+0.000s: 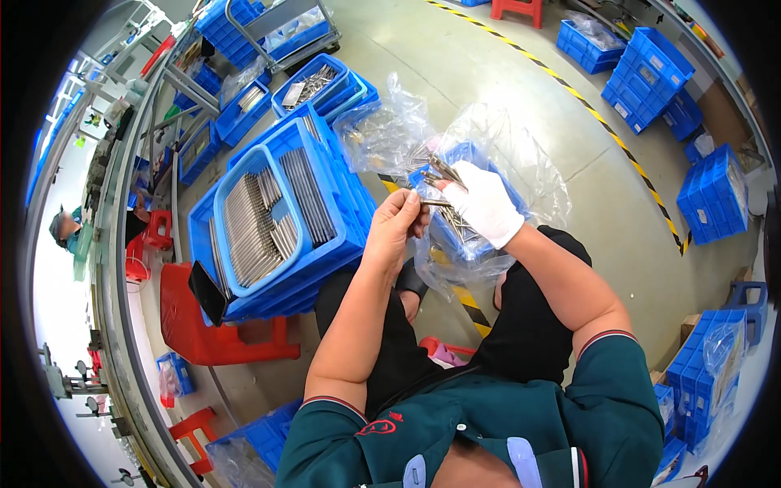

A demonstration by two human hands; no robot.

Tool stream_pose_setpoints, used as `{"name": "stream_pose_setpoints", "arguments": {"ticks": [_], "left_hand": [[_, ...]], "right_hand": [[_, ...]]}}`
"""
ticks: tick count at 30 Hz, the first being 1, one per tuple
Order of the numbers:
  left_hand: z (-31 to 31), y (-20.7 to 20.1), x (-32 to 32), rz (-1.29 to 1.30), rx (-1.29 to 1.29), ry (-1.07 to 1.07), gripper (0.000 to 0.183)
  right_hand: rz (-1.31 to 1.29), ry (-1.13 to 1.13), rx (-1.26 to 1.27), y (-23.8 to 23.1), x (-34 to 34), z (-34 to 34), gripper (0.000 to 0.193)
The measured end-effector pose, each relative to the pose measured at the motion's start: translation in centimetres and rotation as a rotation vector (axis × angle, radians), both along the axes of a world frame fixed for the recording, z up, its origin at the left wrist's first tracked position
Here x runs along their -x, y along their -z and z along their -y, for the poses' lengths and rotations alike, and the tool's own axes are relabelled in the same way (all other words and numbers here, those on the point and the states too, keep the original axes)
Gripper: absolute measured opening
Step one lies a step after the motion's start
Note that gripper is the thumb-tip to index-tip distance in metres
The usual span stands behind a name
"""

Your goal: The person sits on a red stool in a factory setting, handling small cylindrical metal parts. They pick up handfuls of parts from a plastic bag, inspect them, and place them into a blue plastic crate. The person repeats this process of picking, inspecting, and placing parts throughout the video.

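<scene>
My bare left hand point(397, 218) is closed, thumb and fingers pinching the end of a slender metal rod point(434, 202). Close beside it, my right hand point(482, 203) wears a white glove and grips several similar metal rods point(442, 171) that stick out past its fingers. Both hands are over a blue bin point(511, 193) lined with clear plastic, where more loose rods point(457, 226) lie jumbled. To the left, a light-blue tray point(298, 180) holds metal rods point(250, 228) laid in neat rows; it rests in a stack of blue crates point(346, 232).
A red stool point(183, 313) stands by the crates. Behind them is a blue basin of metal parts point(340, 81). Clear plastic bags point(382, 122) spread around the bin. Blue crates point(712, 195) line the right side, beyond yellow-black floor tape point(626, 154). Another person point(73, 232) is at far left.
</scene>
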State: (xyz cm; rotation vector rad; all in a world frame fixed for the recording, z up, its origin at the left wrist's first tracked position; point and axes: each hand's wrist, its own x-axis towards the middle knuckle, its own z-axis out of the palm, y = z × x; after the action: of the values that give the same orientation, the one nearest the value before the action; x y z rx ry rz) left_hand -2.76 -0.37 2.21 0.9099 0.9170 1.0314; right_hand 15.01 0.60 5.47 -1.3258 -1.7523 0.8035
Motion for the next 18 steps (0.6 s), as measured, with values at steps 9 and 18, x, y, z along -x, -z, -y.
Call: {"name": "stream_pose_setpoints", "arguments": {"ticks": [9, 18], "left_hand": [[0.0, -0.4, 0.8, -0.341, -0.266, 0.038, 0.031], [1.1, -2.3, 0.1, -0.679, -0.490, 0.025, 0.023]], "right_hand": [[-0.054, -0.061, 0.017, 0.0, 0.0, 0.1, 0.024], [-0.070, -0.097, 0.034, 1.7, -1.2, -0.5, 0.024]]}}
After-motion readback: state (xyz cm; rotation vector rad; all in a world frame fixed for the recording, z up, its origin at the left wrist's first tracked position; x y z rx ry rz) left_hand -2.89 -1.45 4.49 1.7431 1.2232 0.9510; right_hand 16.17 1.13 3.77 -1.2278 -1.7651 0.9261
